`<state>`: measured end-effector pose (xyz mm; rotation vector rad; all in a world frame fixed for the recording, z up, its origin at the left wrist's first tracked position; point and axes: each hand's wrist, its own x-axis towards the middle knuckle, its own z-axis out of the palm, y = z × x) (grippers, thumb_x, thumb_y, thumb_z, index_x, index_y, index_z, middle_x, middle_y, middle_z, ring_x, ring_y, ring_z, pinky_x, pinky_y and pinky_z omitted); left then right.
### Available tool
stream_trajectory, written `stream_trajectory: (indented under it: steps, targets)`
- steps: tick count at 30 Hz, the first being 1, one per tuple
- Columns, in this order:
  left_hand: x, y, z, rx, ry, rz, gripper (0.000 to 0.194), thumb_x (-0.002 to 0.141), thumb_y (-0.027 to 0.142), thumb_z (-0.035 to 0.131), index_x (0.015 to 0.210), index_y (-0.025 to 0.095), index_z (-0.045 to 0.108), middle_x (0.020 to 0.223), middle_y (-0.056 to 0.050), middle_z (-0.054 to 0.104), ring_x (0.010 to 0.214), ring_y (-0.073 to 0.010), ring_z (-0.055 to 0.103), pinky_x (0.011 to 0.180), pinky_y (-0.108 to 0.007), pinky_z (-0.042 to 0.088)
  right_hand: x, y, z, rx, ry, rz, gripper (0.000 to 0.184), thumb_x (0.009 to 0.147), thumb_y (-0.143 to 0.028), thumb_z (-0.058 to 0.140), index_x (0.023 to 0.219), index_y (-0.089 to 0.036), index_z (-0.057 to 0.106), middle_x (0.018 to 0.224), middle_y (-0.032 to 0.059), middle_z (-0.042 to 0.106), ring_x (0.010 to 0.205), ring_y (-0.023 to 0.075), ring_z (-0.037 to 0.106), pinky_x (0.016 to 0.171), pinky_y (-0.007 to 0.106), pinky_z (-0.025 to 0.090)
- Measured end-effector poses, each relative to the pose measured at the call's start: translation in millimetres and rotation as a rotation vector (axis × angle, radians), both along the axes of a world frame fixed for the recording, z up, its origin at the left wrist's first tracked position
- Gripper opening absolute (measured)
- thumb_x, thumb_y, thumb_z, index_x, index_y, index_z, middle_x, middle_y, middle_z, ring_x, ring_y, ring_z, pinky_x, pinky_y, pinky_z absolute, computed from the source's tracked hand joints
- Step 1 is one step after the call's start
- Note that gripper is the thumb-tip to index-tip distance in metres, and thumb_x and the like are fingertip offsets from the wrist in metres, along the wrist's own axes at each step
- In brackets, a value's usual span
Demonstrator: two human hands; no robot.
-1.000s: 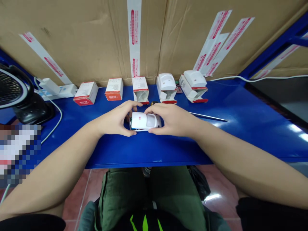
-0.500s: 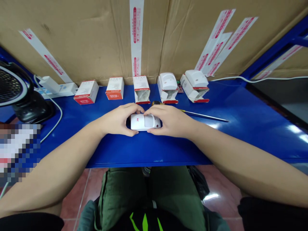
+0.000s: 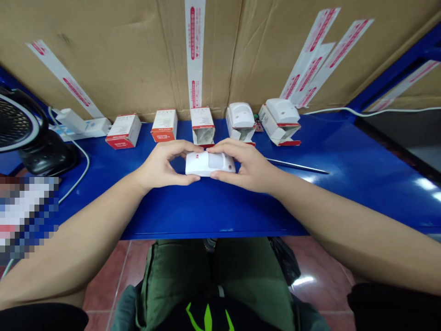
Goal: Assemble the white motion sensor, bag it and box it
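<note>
White plastic casing (image 3: 197, 164), probably light, stiff and slightly slippery; best held by its ends, where left hand (image 3: 161, 166) and right hand (image 3: 253, 168) each grip it.

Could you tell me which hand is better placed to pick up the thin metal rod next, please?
Probably the right hand: the metal rod lies beside its wrist, while the left hand is farther away, at the other end of the white device. Both hands hold that device, though.
</note>
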<state>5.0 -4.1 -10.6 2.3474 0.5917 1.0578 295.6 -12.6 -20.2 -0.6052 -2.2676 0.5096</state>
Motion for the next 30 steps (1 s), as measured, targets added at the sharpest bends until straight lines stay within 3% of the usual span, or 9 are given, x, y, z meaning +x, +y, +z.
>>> stream_trajectory:
  steps: [5, 12, 17, 20, 24, 30]
  targets:
    - [2, 0, 3.1, 0.117, -0.022, 0.004, 0.049, 0.081, 0.039, 0.103, 0.124, 0.023, 0.085, 0.127, -0.014, 0.087, 0.115, -0.0265, 0.084, 0.088, -0.033, 0.069, -2, 1, -1.4, -0.045, 0.055, 0.012, 0.042, 0.099, -0.048, 0.084, 0.132, -0.023, 0.076, 0.127, 0.0116, 0.08, 0.11, 0.0277, 0.074, 0.098, 0.044, 0.061]
    - [3, 1, -1.9, -0.037, -0.133, -0.005, 0.049, 0.078, 0.036, 0.105, 0.119, 0.021, 0.083, 0.129, -0.014, 0.084, 0.118, -0.0255, 0.083, 0.098, -0.035, 0.07, -6, 3, -8.5, -0.103, 0.115, -0.007, 0.043, 0.095, -0.052, 0.087, 0.124, -0.023, 0.074, 0.121, 0.0105, 0.078, 0.11, 0.0283, 0.074, 0.096, 0.044, 0.059]
    - [2, -3, 4.1, -0.231, 0.053, -0.05, 0.064, 0.078, 0.036, 0.103, 0.133, 0.021, 0.077, 0.125, -0.012, 0.084, 0.113, -0.0244, 0.082, 0.097, -0.033, 0.068, -9, 0, -4.5, -0.062, 0.036, 0.04, 0.048, 0.089, -0.05, 0.092, 0.126, -0.024, 0.074, 0.122, 0.0101, 0.081, 0.11, 0.028, 0.075, 0.099, 0.044, 0.06]
    - [-1, -5, 12.8, -0.232, 0.227, -0.061, 0.061, 0.078, 0.033, 0.1, 0.133, 0.022, 0.076, 0.121, -0.007, 0.084, 0.107, -0.0227, 0.081, 0.095, -0.032, 0.065, -3, 2, 3.7, -0.062, -0.028, 0.061, 0.042, 0.095, -0.05, 0.086, 0.125, -0.023, 0.075, 0.12, 0.0099, 0.081, 0.105, 0.0265, 0.074, 0.093, 0.041, 0.06]
    - [-8, -6, 22.8, -0.239, 0.329, -0.019, 0.054, 0.078, 0.031, 0.093, 0.129, 0.022, 0.076, 0.12, -0.006, 0.084, 0.102, -0.0217, 0.08, 0.09, -0.03, 0.063, 18, 17, 9.8, 0.077, -0.134, -0.107, 0.018, 0.105, -0.034, 0.068, 0.111, -0.023, 0.082, 0.11, 0.011, 0.078, 0.101, 0.0279, 0.071, 0.092, 0.045, 0.057]
    - [-17, -4, 27.6, -0.393, 0.286, 0.005, 0.055, 0.081, 0.031, 0.089, 0.13, 0.02, 0.068, 0.118, -0.007, 0.082, 0.094, -0.0187, 0.078, 0.082, -0.027, 0.062, 33, 35, 1.8, 0.228, -0.424, -0.227, 0.022, 0.103, -0.03, 0.069, 0.1, -0.024, 0.09, 0.102, 0.0124, 0.074, 0.101, 0.0305, 0.062, 0.095, 0.048, 0.048]
